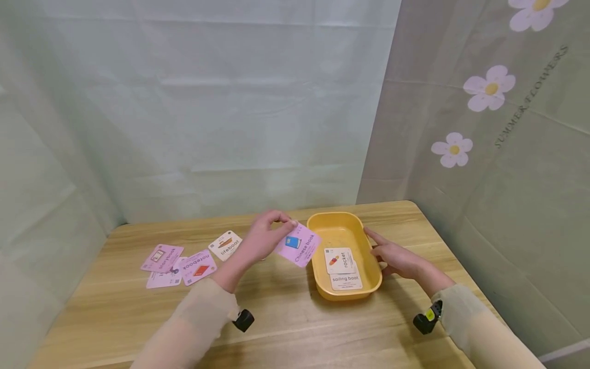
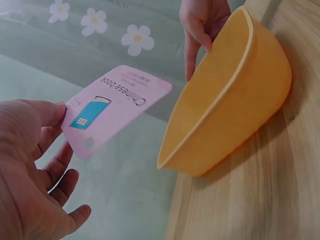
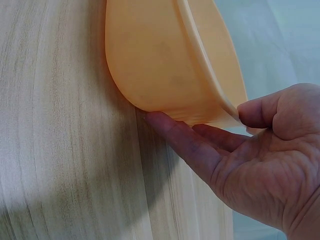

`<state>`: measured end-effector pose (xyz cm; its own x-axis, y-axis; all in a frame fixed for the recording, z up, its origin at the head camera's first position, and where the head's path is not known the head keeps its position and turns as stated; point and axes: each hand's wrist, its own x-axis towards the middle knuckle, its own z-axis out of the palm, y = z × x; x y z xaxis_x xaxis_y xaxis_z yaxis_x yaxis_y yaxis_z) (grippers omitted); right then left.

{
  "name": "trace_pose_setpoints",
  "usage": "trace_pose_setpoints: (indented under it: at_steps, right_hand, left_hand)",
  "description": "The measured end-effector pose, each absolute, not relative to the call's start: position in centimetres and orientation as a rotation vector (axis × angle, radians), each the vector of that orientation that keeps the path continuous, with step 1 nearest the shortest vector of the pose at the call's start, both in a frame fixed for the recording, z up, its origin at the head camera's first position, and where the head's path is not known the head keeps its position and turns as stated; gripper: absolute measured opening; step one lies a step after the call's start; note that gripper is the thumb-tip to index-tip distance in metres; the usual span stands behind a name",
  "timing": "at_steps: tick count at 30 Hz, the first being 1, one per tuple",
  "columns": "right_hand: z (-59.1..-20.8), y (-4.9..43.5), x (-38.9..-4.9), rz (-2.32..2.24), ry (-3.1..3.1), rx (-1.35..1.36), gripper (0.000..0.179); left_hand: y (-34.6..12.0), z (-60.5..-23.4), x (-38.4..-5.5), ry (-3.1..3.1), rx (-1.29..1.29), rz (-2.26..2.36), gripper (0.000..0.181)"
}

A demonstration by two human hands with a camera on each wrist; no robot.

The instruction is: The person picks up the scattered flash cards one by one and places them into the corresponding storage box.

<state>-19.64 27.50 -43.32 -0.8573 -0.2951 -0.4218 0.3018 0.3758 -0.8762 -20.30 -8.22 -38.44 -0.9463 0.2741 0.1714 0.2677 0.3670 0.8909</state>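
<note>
My left hand [image 1: 264, 240] pinches a pink "Chinese book" card [image 1: 308, 251] by one corner, thumb on its printed face. The card is in the air beside the left rim of a yellow plastic tray [image 1: 359, 236]. In the left wrist view, the card [image 2: 127, 102] shows a blue book picture and a punched hole. My right hand [image 1: 398, 259] grips the tray's right side; in the right wrist view, its thumb [image 3: 260, 110] is at the rim and its fingers lie against the outer wall. Inside the tray, a "rocket" card [image 1: 337, 262] overlaps a "sailing boat" card [image 1: 346, 282].
On the wooden table [image 1: 276, 323], left of the tray, lie a "lifeboat" card [image 1: 225, 246], a "notebook" card [image 1: 199, 267], a "storybook" card [image 1: 163, 258] and a partly covered card [image 1: 161, 280]. Fabric curtains [image 1: 230, 113] stand behind the table and at its sides.
</note>
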Motion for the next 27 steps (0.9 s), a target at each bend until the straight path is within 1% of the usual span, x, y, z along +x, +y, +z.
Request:
trace_pose_setpoints:
  at_steps: [14, 27]
  right_hand:
    - [-43.4, 27.5, -19.7, -1.515, 2.113, -0.007, 0.075]
    - [-43.6, 27.6, -19.8, -1.514, 2.121, 0.0, 0.075]
  left_hand:
    - [-4.4, -37.8, -20.8, 2.64, 0.549, 1.568, 0.014]
    - [-1.9, -38.0, -21.1, 2.729, 0.619, 1.322, 0.021]
